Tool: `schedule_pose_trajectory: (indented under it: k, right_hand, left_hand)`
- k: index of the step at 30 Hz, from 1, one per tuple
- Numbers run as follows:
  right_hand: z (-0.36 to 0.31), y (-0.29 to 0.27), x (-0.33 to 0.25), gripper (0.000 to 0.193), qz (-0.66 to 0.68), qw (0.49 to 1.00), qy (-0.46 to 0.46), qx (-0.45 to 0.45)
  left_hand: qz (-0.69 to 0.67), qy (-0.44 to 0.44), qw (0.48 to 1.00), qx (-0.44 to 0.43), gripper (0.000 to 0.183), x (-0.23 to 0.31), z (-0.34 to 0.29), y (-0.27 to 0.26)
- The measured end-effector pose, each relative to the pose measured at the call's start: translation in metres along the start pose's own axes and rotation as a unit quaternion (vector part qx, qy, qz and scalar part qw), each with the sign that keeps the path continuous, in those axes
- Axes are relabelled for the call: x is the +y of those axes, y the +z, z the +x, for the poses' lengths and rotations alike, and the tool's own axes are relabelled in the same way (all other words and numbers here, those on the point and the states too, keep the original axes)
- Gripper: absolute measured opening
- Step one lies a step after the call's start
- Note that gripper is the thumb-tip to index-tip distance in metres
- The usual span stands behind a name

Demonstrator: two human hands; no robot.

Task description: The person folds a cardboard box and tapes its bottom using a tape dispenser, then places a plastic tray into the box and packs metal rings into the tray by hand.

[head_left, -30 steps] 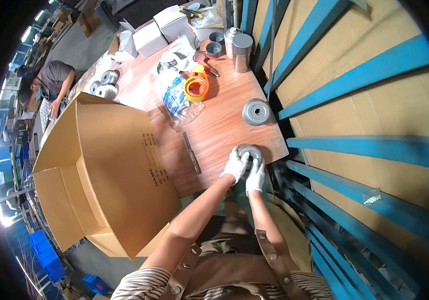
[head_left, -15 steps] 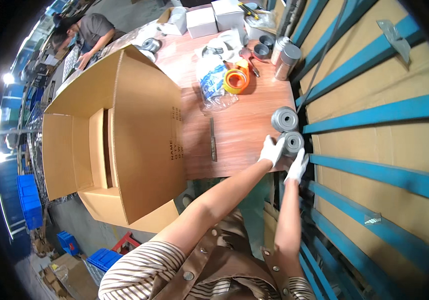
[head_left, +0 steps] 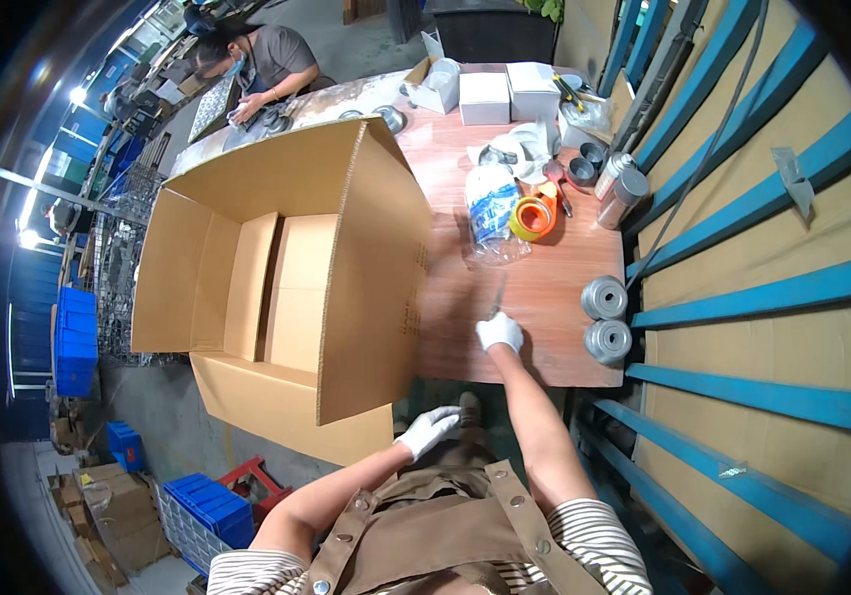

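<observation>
My right hand [head_left: 501, 333], in a white glove, is closed over the lower end of a slim, dark, knife-like tool [head_left: 498, 296] at the table's near part. The thin upper part of the tool shows beyond the fingers; its handle is hidden. Below the table edge, my left hand [head_left: 429, 432], also gloved in white, hangs in front of my body with fingers stretched and nothing in it. Two round grey metal pieces [head_left: 606, 297] with centre holes stand side by side at the table's right edge, apart from both hands.
A large open cardboard box [head_left: 376, 258] stands left of my hands, flaps spread. On the table [head_left: 554, 273] lie a plastic bag [head_left: 493, 213], an orange tape dispenser [head_left: 536, 215], cans [head_left: 624, 196] and white boxes [head_left: 485, 98]. Blue rails [head_left: 742, 297] line the right; another person [head_left: 282, 59] works at far left.
Both hands have left the round grey metal pieces. My right hand has moved left onto the slim tool; my left hand has drawn back below the table edge. The view has shifted.
</observation>
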State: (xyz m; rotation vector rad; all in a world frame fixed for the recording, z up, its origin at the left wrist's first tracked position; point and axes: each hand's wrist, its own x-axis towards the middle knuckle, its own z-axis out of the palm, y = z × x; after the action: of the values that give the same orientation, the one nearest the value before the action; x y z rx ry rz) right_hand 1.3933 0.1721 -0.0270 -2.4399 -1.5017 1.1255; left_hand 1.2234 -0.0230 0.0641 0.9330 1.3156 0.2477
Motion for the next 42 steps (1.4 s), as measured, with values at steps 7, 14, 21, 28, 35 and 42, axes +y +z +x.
schedule_pose_trajectory:
  k: [7, 14, 21, 28, 35, 42]
  right_hand:
    - [0.064, -0.068, 0.061, 0.042, 0.201, 0.961, -0.009, 0.191]
    - [-0.056, -0.142, -0.125, 0.058, 0.251, 0.873, -0.371, 0.195]
    - [-0.205, -0.165, -0.259, 0.052, -0.219, 0.779, -0.588, 0.003]
    - [-0.137, -0.165, -0.197, 0.014, -0.329, 0.687, -0.641, 0.091]
    - [-0.139, -0.198, -0.150, 0.017, -0.107, 0.874, -0.473, 0.026]
    - [-0.298, -0.108, -0.236, 0.061, -0.347, 0.753, -0.441, 0.343]
  left_hand:
    - [0.211, -0.010, 0.977, -0.012, 0.050, -0.050, -0.083, -0.056]
    - [-0.109, -0.203, 0.909, 0.347, 0.062, -0.139, -0.129, -0.178]
    - [-0.319, -0.227, 0.751, 0.531, 0.129, -0.135, -0.111, -0.260]
    - [-0.327, -0.206, 0.800, 0.459, 0.131, -0.102, -0.094, -0.236]
    - [-0.129, -0.137, 0.933, 0.306, 0.126, -0.102, -0.075, -0.208]
    - [-0.057, 0.000, 0.993, 0.103, 0.092, -0.175, -0.137, -0.267]
